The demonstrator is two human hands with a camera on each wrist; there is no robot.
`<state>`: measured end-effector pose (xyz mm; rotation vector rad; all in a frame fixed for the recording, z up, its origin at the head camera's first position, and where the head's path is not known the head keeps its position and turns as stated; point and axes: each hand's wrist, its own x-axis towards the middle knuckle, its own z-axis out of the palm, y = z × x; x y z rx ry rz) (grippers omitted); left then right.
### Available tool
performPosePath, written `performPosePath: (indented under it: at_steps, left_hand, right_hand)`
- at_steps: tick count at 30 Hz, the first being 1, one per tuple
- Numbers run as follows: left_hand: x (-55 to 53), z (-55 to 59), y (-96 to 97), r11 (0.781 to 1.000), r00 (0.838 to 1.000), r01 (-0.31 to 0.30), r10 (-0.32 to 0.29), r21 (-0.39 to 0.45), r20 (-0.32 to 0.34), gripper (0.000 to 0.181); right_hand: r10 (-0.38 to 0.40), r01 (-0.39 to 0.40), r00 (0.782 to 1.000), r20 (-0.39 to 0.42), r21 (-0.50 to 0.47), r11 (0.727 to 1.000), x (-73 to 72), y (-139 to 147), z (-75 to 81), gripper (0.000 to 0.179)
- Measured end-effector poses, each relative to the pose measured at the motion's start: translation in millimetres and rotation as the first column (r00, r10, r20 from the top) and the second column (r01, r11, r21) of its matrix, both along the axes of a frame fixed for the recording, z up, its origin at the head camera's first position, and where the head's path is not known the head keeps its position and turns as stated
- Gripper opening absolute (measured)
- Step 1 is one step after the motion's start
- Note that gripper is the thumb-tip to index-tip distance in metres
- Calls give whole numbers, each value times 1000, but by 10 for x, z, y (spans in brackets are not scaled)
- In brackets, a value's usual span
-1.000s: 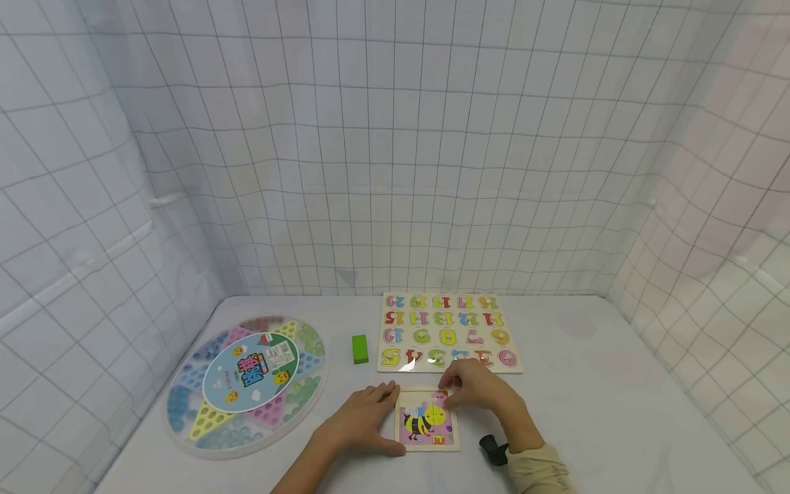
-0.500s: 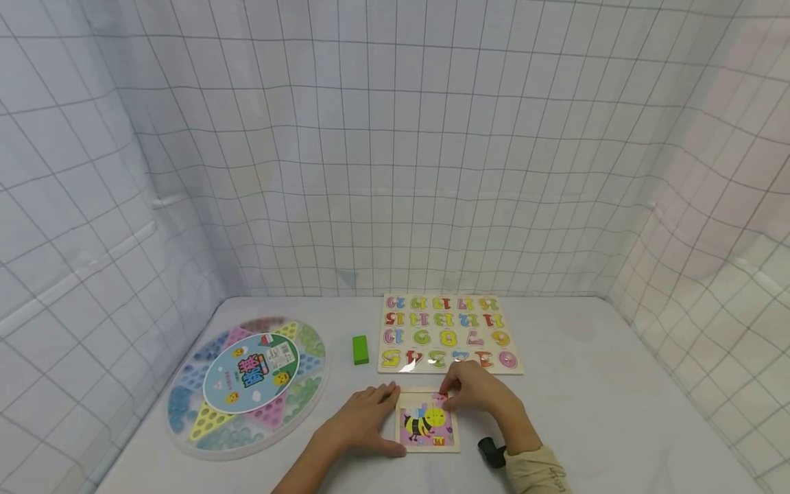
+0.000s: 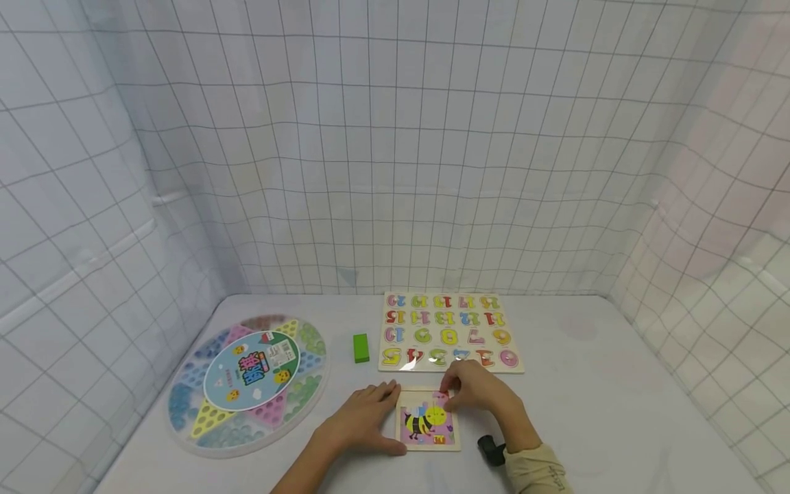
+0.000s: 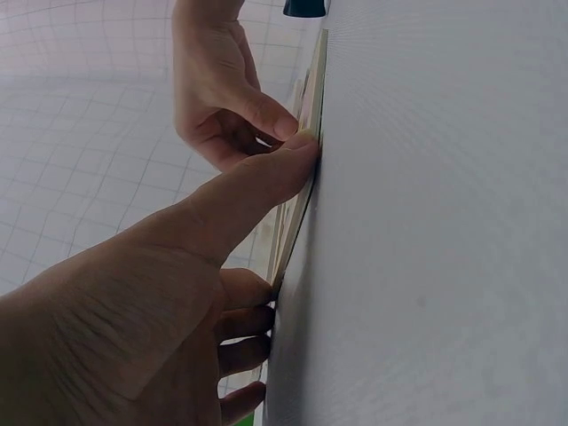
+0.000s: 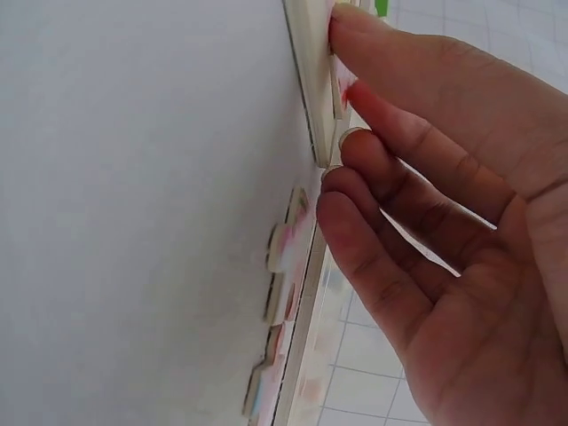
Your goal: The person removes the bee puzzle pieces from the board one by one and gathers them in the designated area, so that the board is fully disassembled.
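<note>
A small wooden jigsaw tray [image 3: 428, 447] with a bee picture lies on the white table, a bare strip showing along its far and left inner sides. My left hand [image 3: 361, 420] holds the tray at its left side, thumb at the near corner and fingertips by the far corner. At the far right corner my right hand [image 3: 478, 390] pinches a pink puzzle piece [image 5: 342, 84] between thumb and index finger, against the other pieces. Its remaining fingers are bent and touch no piece. In the right wrist view several loose puzzle pieces [image 5: 282, 284] lie below that hand, hidden in the head view.
Beyond the tray lies a number puzzle board [image 3: 450, 336]. A green block [image 3: 361, 348] stands left of it. At the left is a round Chinese checkers set [image 3: 247, 387] in clear packaging. A black object [image 3: 492, 451] sits by the right wrist. Gridded white cloth [image 3: 395, 151] surrounds the table.
The right thumb and fingers shift only slightly over the piece at the far right corner. The left hand and the tray stay where they were.
</note>
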<state>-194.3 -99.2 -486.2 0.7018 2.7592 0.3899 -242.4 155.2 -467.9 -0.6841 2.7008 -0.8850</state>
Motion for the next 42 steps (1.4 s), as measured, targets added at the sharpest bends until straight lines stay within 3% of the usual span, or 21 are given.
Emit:
performPosePath:
  at_steps: [19, 29, 42]
  left_hand:
    - [0, -6, -3, 1000, 1000, 5, -4, 6, -7, 106]
    - [6, -2, -2, 1000, 1000, 0, 0, 0, 4, 106]
    - [5, 7, -7, 1000, 1000, 2, -2, 7, 5, 106]
  right_hand:
    - [-3, 4, 1000, -4, 36, 999, 15, -30, 36, 19]
    - [3, -4, 999, 36, 35, 999, 8, -27, 44, 21]
    - [35, -35, 999, 19, 7, 999, -14, 21, 47, 19]
